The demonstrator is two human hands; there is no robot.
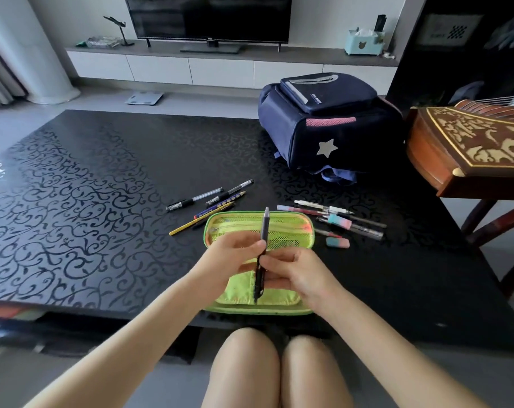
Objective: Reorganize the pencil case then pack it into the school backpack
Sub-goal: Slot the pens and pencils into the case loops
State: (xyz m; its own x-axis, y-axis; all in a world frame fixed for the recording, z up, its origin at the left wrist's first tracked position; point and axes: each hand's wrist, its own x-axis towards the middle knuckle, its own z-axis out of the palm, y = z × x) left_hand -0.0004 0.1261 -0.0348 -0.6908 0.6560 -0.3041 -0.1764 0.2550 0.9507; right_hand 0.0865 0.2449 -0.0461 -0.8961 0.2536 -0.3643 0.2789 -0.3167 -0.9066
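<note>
A lime-green pencil case [285, 225] lies open flat at the table's near edge, mesh pocket on its far half. Both hands hold a black pen [264, 228] upright over it: my left hand [229, 254] pinches the barrel at mid-length, my right hand [297, 272] grips it lower down. Black pens and pencils [211, 198] lie left of the case. More pens and a pink-blue eraser [337, 242] lie to its right. The navy school backpack [329, 125] with a silver star stands at the far right of the table, closed.
The black patterned table [88, 187] spreads wide to the left. A carved wooden instrument [467, 142] on a stand juts in at the right edge. A TV and a low cabinet [220, 66] stand beyond the table. My knees sit under the near edge.
</note>
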